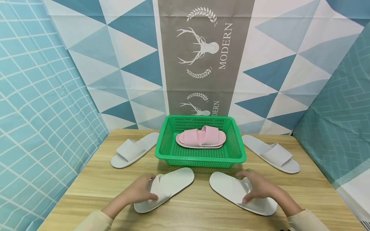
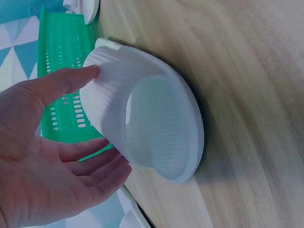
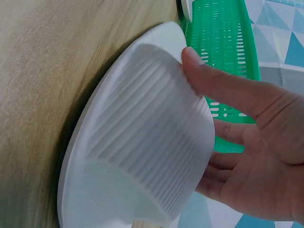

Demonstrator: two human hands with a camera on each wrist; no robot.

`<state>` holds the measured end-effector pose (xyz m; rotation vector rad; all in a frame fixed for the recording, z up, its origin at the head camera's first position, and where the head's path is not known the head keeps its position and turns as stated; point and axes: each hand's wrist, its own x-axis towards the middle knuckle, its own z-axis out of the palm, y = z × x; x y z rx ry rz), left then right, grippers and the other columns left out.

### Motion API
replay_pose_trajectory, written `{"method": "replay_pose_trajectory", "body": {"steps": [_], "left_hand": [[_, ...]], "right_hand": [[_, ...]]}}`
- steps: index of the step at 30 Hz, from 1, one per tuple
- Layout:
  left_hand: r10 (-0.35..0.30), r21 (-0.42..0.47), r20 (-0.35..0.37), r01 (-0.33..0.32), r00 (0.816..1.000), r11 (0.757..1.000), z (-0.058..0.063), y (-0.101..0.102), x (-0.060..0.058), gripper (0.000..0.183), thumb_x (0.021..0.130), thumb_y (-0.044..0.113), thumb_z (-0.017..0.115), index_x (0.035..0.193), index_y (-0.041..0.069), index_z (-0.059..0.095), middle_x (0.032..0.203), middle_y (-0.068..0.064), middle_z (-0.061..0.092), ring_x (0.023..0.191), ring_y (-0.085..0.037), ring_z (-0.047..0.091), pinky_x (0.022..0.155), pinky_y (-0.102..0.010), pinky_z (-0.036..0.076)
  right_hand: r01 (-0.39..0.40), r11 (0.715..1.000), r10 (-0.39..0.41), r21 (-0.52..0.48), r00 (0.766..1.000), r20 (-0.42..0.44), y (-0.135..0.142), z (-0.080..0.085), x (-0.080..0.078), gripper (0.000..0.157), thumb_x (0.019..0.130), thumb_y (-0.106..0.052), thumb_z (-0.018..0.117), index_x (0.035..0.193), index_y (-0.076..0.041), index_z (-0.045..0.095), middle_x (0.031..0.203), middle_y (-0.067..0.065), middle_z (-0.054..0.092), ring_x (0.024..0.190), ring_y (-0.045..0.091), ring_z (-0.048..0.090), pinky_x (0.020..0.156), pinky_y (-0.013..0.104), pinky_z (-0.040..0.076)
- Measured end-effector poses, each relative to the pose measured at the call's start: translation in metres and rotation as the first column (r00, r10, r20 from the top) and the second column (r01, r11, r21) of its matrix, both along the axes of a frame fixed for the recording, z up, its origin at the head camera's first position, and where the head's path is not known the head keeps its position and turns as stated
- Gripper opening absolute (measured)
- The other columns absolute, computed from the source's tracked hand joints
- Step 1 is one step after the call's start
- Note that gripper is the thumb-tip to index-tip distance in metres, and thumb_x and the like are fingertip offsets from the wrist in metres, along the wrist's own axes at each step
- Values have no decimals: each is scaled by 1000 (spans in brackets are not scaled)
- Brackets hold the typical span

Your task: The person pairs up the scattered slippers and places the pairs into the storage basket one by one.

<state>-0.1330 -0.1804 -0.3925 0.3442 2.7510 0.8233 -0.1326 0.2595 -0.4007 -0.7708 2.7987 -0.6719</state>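
Two white slippers lie on the table in front of the basket, toes toward me and heels angled inward. Over the left white slipper (image 1: 176, 180), my left hand (image 1: 141, 190) spreads its thumb and relaxed fingers across the strap. In the left wrist view the thumb tip rests at the ribbed strap (image 2: 107, 95), with the fingers along its other edge. My right hand (image 1: 258, 184) straddles the strap of the right white slipper (image 1: 226, 186) with thumb and fingers apart. The right wrist view has that thumb at the edge of the ribbed strap (image 3: 152, 114), the fingers loosely extended beyond.
A green plastic basket (image 1: 199, 162) stands at the back centre, holding a pair of pink slippers (image 1: 190, 137). One light grey slipper (image 1: 130, 150) lies to its left, another (image 1: 277, 154) to its right. Patterned cloth walls (image 1: 138, 64) enclose the wooden table (image 1: 190, 211).
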Motion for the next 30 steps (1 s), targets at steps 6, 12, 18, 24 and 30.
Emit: {"method": "replay_pose_trajectory", "body": {"steps": [6,12,18,24,30], "left_hand": [[-15,0,-21,15,1000,1000,-1,-3,-2,78,67,28,86,126,-10,52,126,-28,57,120,-46,52,101,-58,43],[-38,-12,-57,37,998,999,-8,-4,0,86,63,33,89,127,-9,51,126,-26,56,119,-43,53,101,-57,44],[-79,-33,-67,77,995,996,-10,-5,-1,94,61,36,89,131,-10,48,130,-28,53,122,-45,50,103,-58,42],[-109,-46,-59,106,992,993,-12,-4,-2,96,61,36,89,132,-10,45,130,-28,51,122,-45,49,103,-59,41],[-133,-73,-78,127,988,989,-14,-2,-1,99,60,38,89,133,-11,44,129,-28,51,120,-43,50,102,-59,43]], "right_hand": [[-20,1000,20,-1,998,-63,6,-2,0,84,58,-43,88,124,-2,57,117,13,62,106,37,59,87,45,52],[26,1000,-25,9,998,-56,11,-4,5,88,56,-41,90,123,5,54,121,19,61,112,42,57,92,53,48],[126,992,-126,26,992,-13,16,-10,10,102,53,-40,92,127,13,47,122,25,57,113,42,56,93,56,47],[135,991,-135,17,990,-33,19,-19,15,106,48,-42,93,125,14,46,120,26,57,112,44,55,93,59,46],[143,989,-139,27,983,-118,17,-28,19,111,40,-47,93,122,13,48,114,19,59,107,36,57,90,54,47]]}}
